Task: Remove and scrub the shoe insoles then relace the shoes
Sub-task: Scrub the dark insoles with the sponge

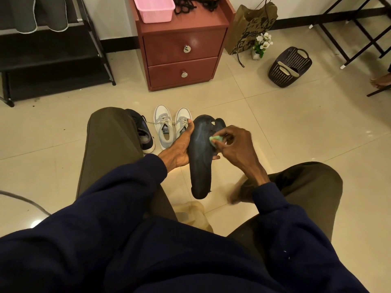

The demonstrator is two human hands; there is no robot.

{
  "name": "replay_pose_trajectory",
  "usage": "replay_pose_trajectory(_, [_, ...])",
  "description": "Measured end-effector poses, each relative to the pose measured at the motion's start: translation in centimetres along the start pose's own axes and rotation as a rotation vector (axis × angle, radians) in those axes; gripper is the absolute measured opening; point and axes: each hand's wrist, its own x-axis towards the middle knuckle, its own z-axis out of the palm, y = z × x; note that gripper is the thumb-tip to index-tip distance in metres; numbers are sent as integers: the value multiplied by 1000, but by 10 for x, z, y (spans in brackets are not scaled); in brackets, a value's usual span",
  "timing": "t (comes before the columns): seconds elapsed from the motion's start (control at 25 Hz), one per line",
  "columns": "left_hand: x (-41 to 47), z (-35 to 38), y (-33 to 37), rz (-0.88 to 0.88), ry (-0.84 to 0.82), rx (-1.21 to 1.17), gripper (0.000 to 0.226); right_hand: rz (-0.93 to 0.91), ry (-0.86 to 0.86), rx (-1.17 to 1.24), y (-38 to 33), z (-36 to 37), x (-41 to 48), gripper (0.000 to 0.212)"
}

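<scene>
You are holding the dark insole (201, 166) up over the gap between your knees, toe end pointing away from you. Your left hand (179, 149) is curling round its left edge from underneath. Your right hand (234, 142) is pinching a small green sponge (215, 140) and pressing it onto the forefoot. The biggest risk is sitting just beyond the sponge: a pale tear or hole is showing near the toe, and the heel edge is looking frayed. If you are scrubbing hard across that spot, you are likely widening the tear or peeling the top layer. The insole is also hanging with only one side supported, so a heavy stroke is liable to fold it or twist it out of your fingers onto the tiled floor (275, 123). Any drips are going to land on your trousers or on the tiles. The grey shoes (164, 132) are standing laced just beyond your left hand, with a dark shoe (141, 132) beside them behind your knee. The black laces (190, 5) are lying on the red cabinet (182, 39) next to a pink tub (155, 9), well apart from you. As for writing, a printed mark is showing inside one grey shoe, and the brown paper bag (251, 28) is carrying bold dark lettering, but both are too small or creased to read.
</scene>
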Motion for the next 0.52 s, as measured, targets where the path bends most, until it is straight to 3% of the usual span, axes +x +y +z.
replay_pose_trajectory(0.12, [4,-2,0,69,63,42,71,-79,-178,-87,-5,17,-3,11])
replay_pose_trajectory(0.32, [2,0,-2,17,-16,55,71,-61,33,-190,6,12,4,8])
replay_pose_trajectory(0.44, [1,0,-1,1,8,114,62,-186,-130,-175,-6,21,-3,10])
replay_pose_trajectory(0.52, [-1,1,-1,-28,15,161,55,-233,-138,-234,-7,28,-2,9])
